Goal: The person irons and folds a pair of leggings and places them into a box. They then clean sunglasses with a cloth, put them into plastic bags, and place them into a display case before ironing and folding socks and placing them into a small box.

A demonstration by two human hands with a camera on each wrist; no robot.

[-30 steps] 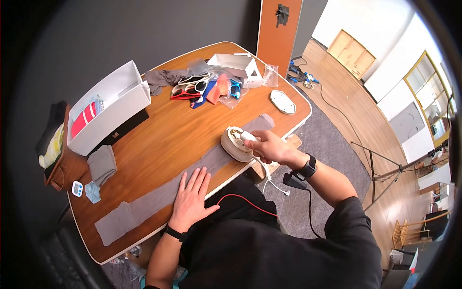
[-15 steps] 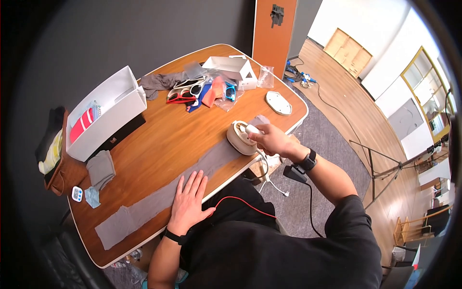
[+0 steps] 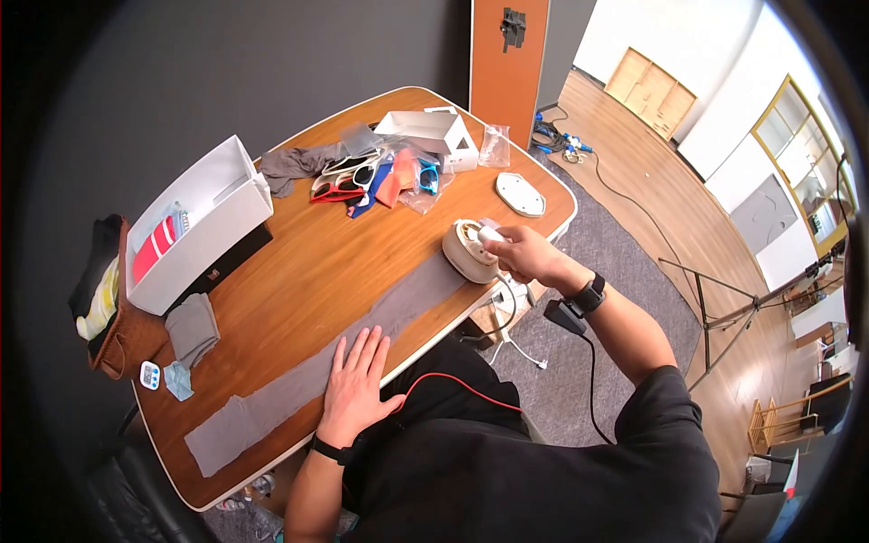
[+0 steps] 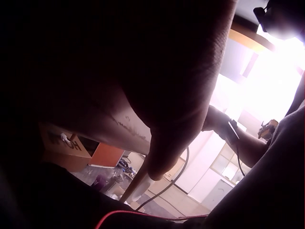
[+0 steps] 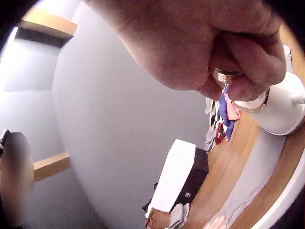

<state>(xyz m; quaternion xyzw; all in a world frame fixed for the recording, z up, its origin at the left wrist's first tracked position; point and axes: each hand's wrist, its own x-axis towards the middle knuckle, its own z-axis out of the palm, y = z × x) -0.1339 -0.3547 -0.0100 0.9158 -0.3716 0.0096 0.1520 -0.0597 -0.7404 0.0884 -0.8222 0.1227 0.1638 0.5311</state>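
Observation:
A long grey strip of cloth [image 3: 398, 303] lies along the near edge of the wooden table [image 3: 312, 262]. My left hand [image 3: 355, 385] rests flat on its middle stretch, fingers straight and a little spread. Near the right end of the strip sits a small white iron [image 3: 469, 253], its cord hanging over the table edge. My right hand [image 3: 529, 253] grips the iron's handle; in the right wrist view the fingers are curled and the iron's rounded body [image 5: 284, 107] rests on the cloth. In the left wrist view the hand's dark underside hides most of the table.
Sunglasses [image 3: 339, 188], coloured cloths and an open white box [image 3: 421, 129] lie at the back. A white tray-like stand [image 3: 520, 195] is at the far right. On the left are a large white box [image 3: 204, 231], folded grey cloth [image 3: 192, 330] and a small timer [image 3: 149, 375].
The right hand has slid the iron right and slightly away along the grey cloth, toward its far end. The left hand has stayed in place on the cloth. The head view has shifted slightly.

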